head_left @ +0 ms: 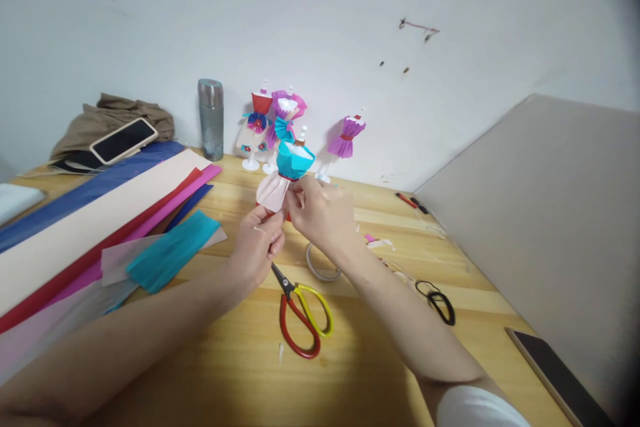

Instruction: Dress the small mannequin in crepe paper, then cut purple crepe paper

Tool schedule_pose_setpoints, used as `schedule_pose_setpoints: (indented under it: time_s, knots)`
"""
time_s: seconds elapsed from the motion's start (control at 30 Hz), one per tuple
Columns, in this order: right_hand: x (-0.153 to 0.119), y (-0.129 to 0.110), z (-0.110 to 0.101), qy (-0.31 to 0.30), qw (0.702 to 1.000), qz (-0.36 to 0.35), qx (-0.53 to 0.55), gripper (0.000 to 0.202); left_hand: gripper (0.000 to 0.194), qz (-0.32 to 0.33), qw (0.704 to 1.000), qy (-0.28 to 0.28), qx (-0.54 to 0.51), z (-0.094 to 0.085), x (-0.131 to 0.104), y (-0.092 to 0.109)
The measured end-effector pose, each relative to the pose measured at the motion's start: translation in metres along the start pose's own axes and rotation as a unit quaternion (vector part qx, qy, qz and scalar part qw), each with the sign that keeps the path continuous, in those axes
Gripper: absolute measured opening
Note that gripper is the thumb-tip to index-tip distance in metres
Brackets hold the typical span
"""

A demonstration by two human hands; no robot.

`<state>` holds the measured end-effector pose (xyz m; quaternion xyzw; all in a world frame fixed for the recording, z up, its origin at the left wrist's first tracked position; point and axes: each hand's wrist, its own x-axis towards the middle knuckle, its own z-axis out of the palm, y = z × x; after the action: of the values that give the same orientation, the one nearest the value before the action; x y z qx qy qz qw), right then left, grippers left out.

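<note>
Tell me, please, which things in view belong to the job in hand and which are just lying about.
Likely the job:
figure in a turquoise and pale pink dress, at left hand and right hand
scissors with red and yellow handles
flat turquoise paper-like sheet
long cream, blue and red strips

Probably just lying about:
cylindrical grey flask
pale-rimmed black phone
crumpled brown cloth

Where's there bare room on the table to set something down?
Bare wood shows between the black loop and dark-screened device at right, and between the flask and left hand. The left side, under paper strips, is crowded.
</note>
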<state>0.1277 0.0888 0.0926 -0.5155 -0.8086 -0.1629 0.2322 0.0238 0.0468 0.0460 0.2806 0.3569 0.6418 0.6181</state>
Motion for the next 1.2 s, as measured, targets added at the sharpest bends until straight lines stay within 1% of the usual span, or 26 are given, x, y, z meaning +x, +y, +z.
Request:
schedule_pose_setpoints:
  time_s: [0.1,0.2,0.33,0.43,0.47,0.53,0.63,0.7,0.8,0.87,0.97,1.03,1.2]
  knots:
    - [0.001,0.000,0.000,-0.006,1.000,0.015,0.023,0.024,0.016,0.002,1.000,0.002,-0.001,-0.001,0.001,-0.001]
    - [0.002,0.002,0.001,-0.002,0.995,0.033,0.099,0.022,0.016,-0.006,1.000,0.003,0.003,-0.001,0.001,-0.001]
    - [0.005,0.007,0.003,0.000,0.967,0.078,0.242,0.014,0.017,0.000,1.000,0.005,0.008,-0.001,0.001,-0.001]
    - [0.006,0.010,0.003,-0.010,0.946,0.091,0.310,0.012,0.017,0.007,1.000,0.008,0.014,-0.001,0.001,-0.002]
    - [0.005,0.010,0.003,-0.013,0.945,0.089,0.314,0.012,0.017,0.005,1.000,0.006,0.016,-0.001,0.001,-0.002]
    - [0.003,0.009,0.000,-0.010,0.954,0.076,0.290,0.011,0.017,0.002,1.000,0.004,0.016,0.000,0.000,-0.002]
    - [0.001,0.006,-0.003,0.007,0.977,0.055,0.205,0.013,0.020,0.002,1.000,0.006,0.013,0.001,0.000,-0.001]
    - [0.001,0.004,-0.004,0.006,0.987,0.049,0.150,0.015,0.022,0.001,1.000,0.007,0.015,0.002,-0.001,-0.001]
    - [0.002,0.002,-0.005,-0.003,0.995,0.040,0.092,0.018,0.020,0.001,1.000,0.001,0.020,0.002,-0.001,-0.001]
    - [0.003,0.002,-0.006,-0.006,0.996,0.035,0.077,0.019,0.017,0.004,1.000,-0.001,0.018,0.001,-0.001,-0.001]
    - [0.004,0.003,-0.005,-0.004,0.994,0.044,0.101,0.020,0.016,0.005,1.000,0.003,0.010,0.000,-0.001,-0.001]
    - [0.005,0.005,-0.004,-0.002,0.987,0.062,0.151,0.017,0.016,0.006,1.000,0.005,0.007,-0.001,-0.001,-0.001]
    - [0.008,0.011,0.001,-0.007,0.945,0.101,0.311,0.011,0.016,-0.001,1.000,0.013,0.016,-0.001,0.000,-0.002]
